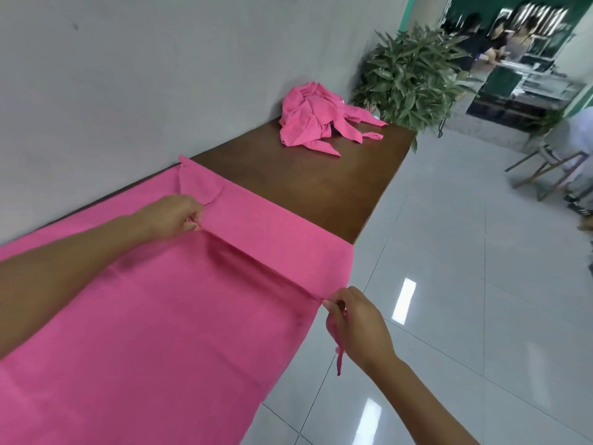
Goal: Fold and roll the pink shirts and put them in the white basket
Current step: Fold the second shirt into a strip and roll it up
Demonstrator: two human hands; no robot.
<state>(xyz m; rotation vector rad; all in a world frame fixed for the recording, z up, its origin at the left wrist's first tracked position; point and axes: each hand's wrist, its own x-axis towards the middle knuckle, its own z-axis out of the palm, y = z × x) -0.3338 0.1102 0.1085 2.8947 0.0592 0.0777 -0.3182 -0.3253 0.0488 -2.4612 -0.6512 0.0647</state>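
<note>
fingers of left hand (175,216) pinch far end of turned-back band on pink shirt (154,316); right hand (356,326) pinches same crease at table's (308,187) near edge. likely grip at both ends keeps fold line taut, straight. shirt lies flat, covering near table. crumpled pink pile (316,118) waits at far end, by plant (414,75). white basket not in view.

- One flat pink cloth shirt (154,316) lay spread on the near end of the brown wooden table (308,187).
- One crumpled heap of pink shirts (316,120) sat at the table's far end; their number could not be told.
- One leafy green potted plant (410,81) stood just beyond the table.
- Two bare hands, the left hand (173,216) and the right hand (356,326), were at the table's near end.
</note>
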